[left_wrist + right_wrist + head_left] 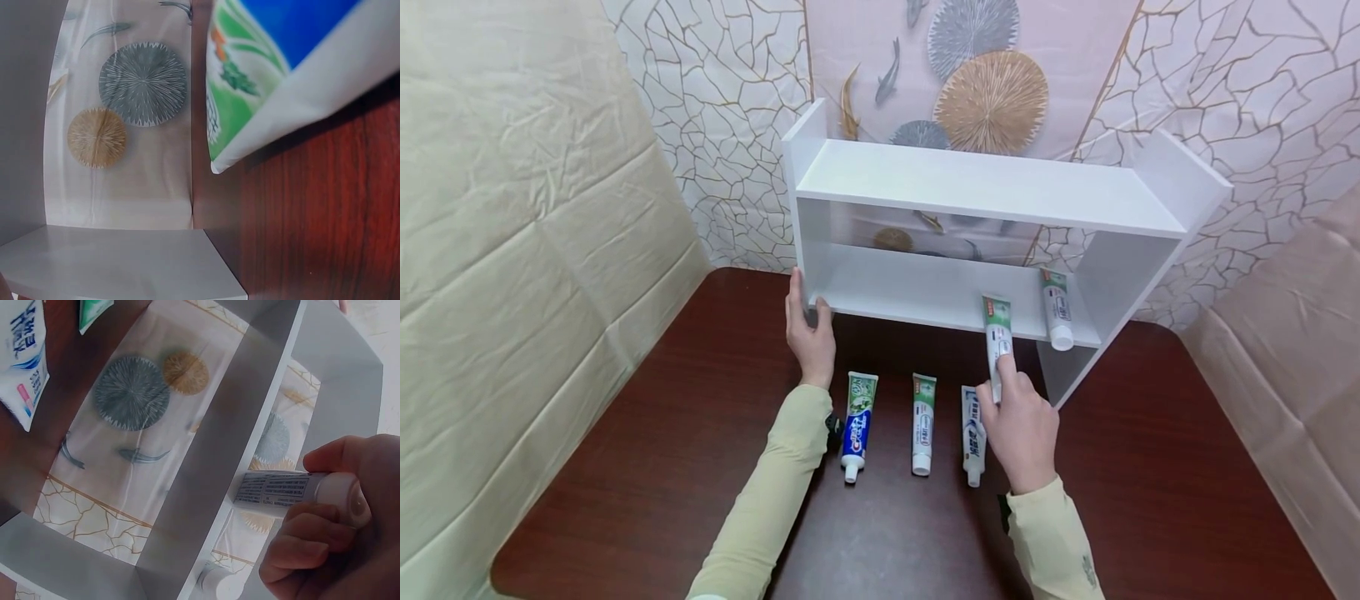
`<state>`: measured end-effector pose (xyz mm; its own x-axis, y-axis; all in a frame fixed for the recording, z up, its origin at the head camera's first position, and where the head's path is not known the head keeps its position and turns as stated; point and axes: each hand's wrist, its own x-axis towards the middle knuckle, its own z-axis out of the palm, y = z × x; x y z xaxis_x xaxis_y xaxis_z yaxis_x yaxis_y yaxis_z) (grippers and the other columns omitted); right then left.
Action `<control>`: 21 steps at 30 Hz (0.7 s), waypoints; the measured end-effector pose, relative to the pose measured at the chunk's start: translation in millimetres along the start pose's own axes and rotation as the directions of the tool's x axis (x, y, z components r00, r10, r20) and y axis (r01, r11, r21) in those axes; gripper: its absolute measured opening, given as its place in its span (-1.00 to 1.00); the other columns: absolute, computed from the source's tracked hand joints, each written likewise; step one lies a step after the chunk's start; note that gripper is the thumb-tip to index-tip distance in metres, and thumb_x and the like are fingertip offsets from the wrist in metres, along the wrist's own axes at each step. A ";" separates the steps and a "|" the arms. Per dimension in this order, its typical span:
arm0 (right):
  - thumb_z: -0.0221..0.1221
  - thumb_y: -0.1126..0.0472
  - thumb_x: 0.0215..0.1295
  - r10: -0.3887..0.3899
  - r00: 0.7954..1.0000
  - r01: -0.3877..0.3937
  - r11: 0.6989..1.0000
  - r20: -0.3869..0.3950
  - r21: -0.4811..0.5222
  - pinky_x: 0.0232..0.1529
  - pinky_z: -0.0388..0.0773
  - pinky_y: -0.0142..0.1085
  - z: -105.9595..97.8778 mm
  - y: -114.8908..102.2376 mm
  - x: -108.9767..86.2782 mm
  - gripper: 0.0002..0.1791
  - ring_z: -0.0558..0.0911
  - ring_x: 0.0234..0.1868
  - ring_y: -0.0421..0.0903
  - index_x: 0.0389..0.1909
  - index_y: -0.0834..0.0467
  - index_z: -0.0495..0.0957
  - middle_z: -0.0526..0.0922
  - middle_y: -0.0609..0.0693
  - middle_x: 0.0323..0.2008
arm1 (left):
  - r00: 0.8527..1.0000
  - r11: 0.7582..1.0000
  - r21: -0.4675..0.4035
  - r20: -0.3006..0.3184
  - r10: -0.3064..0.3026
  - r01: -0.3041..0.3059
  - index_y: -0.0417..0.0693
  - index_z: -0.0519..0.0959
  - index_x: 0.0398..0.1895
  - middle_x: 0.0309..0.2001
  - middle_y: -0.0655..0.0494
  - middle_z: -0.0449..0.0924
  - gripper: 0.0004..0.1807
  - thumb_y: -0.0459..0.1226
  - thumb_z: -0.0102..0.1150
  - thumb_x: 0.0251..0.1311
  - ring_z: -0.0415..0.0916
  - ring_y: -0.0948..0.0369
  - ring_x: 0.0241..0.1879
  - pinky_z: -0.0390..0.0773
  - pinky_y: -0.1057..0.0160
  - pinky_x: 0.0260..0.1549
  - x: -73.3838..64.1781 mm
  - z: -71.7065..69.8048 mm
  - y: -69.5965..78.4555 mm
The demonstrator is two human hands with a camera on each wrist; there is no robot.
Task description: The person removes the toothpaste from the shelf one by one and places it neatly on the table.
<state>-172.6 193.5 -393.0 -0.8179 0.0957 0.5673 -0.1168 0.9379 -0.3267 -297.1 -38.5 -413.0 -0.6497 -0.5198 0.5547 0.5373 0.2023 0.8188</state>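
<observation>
- Head view shows the held tube (997, 321) at the front edge of the white shelf (902, 279), its crimped end over the lower board; whether it bears on the board I cannot tell
- Right hand (1022, 425): the grip is closed round the cap end, thumb side on one flank and curled fingers on the other (clearest from the right wrist)
- Beside it, to the right, a shelved tube (1057, 304) in matching green and white lies on the lower board, cap jutting past the edge
- Judging by the layout, tubes are being put on the shelf: one is placed, the held one is partway, three are left
- Those three lie apart in a row on the desk (662, 433), caps toward the person: a blue-and-green tube (857, 425), a green-and-white tube (923, 425) and a blue-and-white tube (973, 433)
- Left hand (812, 342): the grip spans the shelf's left side panel, fingers outside and thumb inside by the lower board, seemingly to steady it
</observation>
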 end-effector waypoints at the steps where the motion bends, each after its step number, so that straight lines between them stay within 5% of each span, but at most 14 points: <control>1: 0.14 0.28 0.23 -0.002 1.000 0.002 1.000 -0.001 0.000 -0.75 0.16 -0.35 -0.2 0.1 -1.2 -0.76 0.32 -0.78 -0.09 -0.11 0.26 0.41 0.51 0.19 -0.62 | 1.000 1.000 -0.001 -0.002 -0.001 0.001 -0.09 0.27 0.43 0.34 -0.12 0.35 -0.41 -0.47 -0.03 0.32 0.36 -0.04 0.25 0.44 -0.08 0.13 0.7 0.4 -2.7; 8: 0.18 0.28 0.20 -0.019 0.999 0.019 1.000 -0.032 0.000 -0.76 0.20 -0.35 0.7 2.3 -6.4 -0.75 0.35 -0.78 -0.09 -0.13 0.27 0.42 0.57 0.23 -0.57 | 1.000 1.000 0.008 -0.001 -0.002 0.002 0.00 0.28 0.43 0.36 -0.01 0.35 -0.41 -0.42 0.02 0.33 0.35 0.03 0.28 0.43 -0.06 0.15 4.3 3.9 -29.6; 21: 0.20 0.32 0.13 -0.003 0.998 0.007 0.998 -0.060 0.063 -0.74 0.30 -0.23 1.5 8.5 -16.1 -0.71 0.45 -0.74 0.00 -0.12 0.28 0.43 0.64 0.27 -0.45 | 0.998 0.998 0.023 -0.017 0.054 -0.054 0.22 0.28 0.44 0.30 0.06 0.42 -0.39 -0.35 0.01 0.33 0.44 0.10 0.09 0.47 0.07 -0.10 2.4 3.2 -36.8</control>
<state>-161.2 199.4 -406.0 -0.7823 0.1126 0.6127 -0.1578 0.9156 -0.3697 -320.1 -44.5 -441.4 -0.6105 -0.5218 0.5958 0.5591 0.2490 0.7909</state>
